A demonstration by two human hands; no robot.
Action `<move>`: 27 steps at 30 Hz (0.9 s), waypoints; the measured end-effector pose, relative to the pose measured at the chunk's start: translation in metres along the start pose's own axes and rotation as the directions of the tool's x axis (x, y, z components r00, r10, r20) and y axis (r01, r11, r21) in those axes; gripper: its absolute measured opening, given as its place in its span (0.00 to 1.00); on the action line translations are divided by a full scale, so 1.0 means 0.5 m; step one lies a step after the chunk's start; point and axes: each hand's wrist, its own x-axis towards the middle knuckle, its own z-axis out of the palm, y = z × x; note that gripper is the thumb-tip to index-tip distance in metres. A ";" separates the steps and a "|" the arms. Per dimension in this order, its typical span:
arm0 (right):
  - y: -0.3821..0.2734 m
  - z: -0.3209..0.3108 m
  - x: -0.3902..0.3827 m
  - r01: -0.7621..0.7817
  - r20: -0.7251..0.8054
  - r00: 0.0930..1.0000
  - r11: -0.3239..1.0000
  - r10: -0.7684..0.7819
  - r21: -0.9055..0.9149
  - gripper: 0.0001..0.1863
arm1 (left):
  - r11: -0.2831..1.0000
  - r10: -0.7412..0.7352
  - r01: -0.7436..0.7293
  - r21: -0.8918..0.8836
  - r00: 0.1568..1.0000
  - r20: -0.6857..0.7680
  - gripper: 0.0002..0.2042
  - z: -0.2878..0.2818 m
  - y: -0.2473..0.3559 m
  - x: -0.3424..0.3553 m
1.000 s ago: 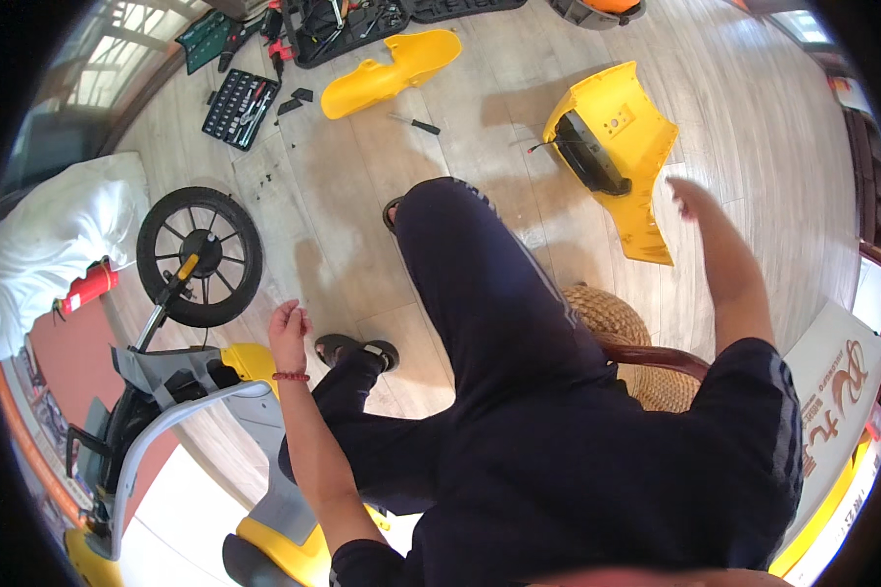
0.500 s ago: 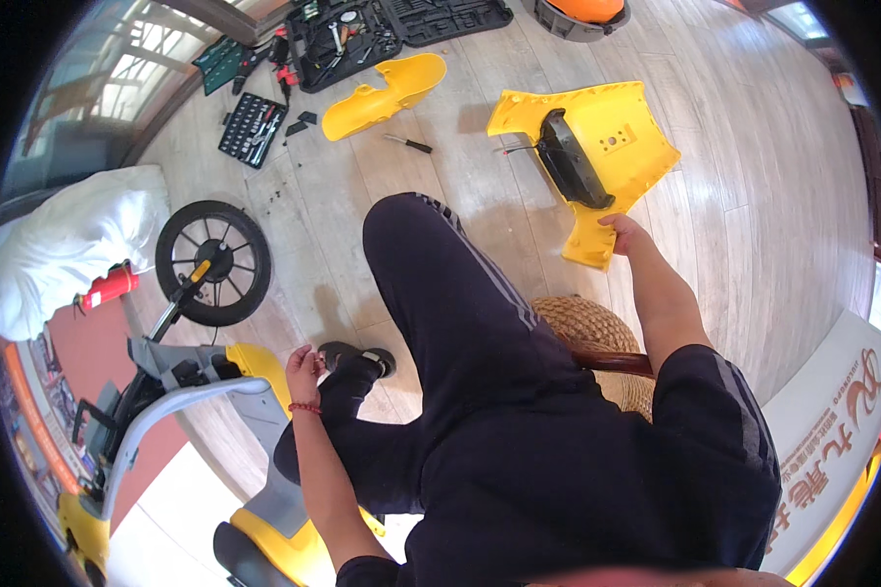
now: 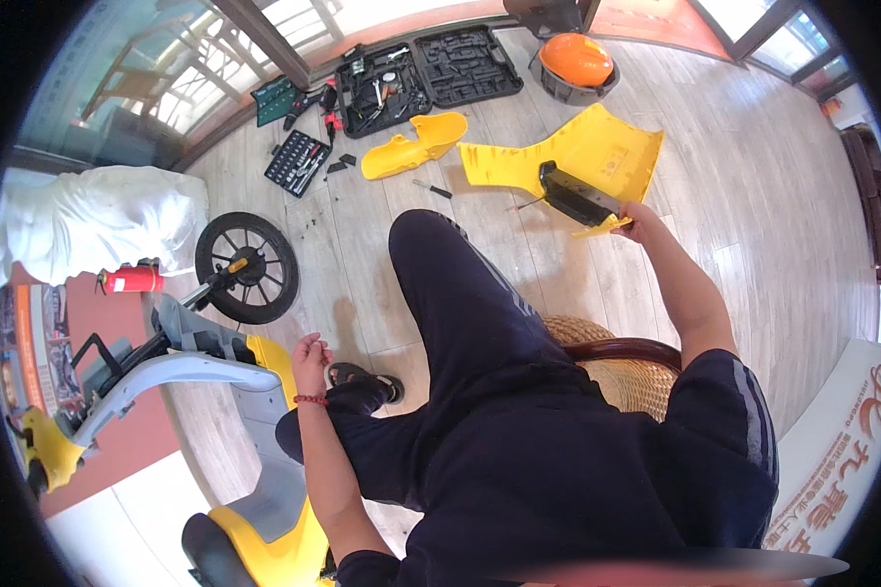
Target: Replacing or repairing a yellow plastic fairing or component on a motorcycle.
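My right hand [image 3: 641,223] is closed on the near end of a yellow plastic body panel [image 3: 612,147]. The panel is held tilted above the floor, with a shadow below it. A black housing [image 3: 575,198] with a short wire sits on the panel. My left hand [image 3: 310,362] hovers beside the grey and yellow scooter body [image 3: 264,403], its fingers curled together. Anything inside those fingers is too small or hidden to make out. A spoked wheel with a black tyre [image 3: 247,267] lies beyond the left hand, at the scooter's front.
A yellow fender-like part [image 3: 413,147] and a screwdriver [image 3: 433,189] lie on the floor ahead. Behind them are a socket set [image 3: 298,163] and an open black tool case [image 3: 468,67]. An orange helmet [image 3: 576,61] sits in a grey tub. A wicker chair [image 3: 628,377] is under me.
My right hand has tipped the yellow panel, so it now shows more edge-on. The view has shifted, and floor things appear lower and further right. The left hand stays near the scooter.
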 end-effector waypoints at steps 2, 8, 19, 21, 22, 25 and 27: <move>-0.031 -0.029 -0.033 0.066 0.030 0.997 0.997 -0.066 -0.024 0.17 | 0.997 0.043 -0.042 -0.065 0.999 0.017 0.11 0.001 0.010 0.019; -0.168 -0.008 -0.278 0.325 0.211 0.931 0.939 -0.297 -0.111 0.12 | 0.962 0.233 -0.225 -0.155 0.972 0.037 0.12 0.032 0.172 0.036; -0.254 0.162 -0.649 0.699 0.458 0.709 0.618 -0.536 -0.359 0.19 | 0.934 0.341 -0.269 -0.237 0.869 0.358 0.33 0.119 0.474 -0.075; -0.223 0.212 -0.689 0.728 0.537 0.663 0.615 -0.521 -0.302 0.19 | 0.927 0.333 -0.223 -0.302 0.861 0.385 0.31 0.122 0.471 -0.082; -0.205 0.231 -0.702 0.743 0.584 0.626 0.624 -0.517 -0.244 0.19 | 0.916 0.332 -0.173 -0.362 0.834 0.441 0.30 0.125 0.462 -0.086; -0.170 0.281 -0.718 0.771 0.632 0.625 0.488 -0.458 -0.410 0.18 | 0.892 0.337 -0.049 -0.450 0.736 0.587 0.27 0.121 0.424 -0.105; -0.143 0.310 -0.685 0.815 0.699 0.561 0.442 -0.443 -0.374 0.18 | 0.866 0.370 -0.100 -0.490 0.786 0.495 0.27 0.088 0.377 -0.128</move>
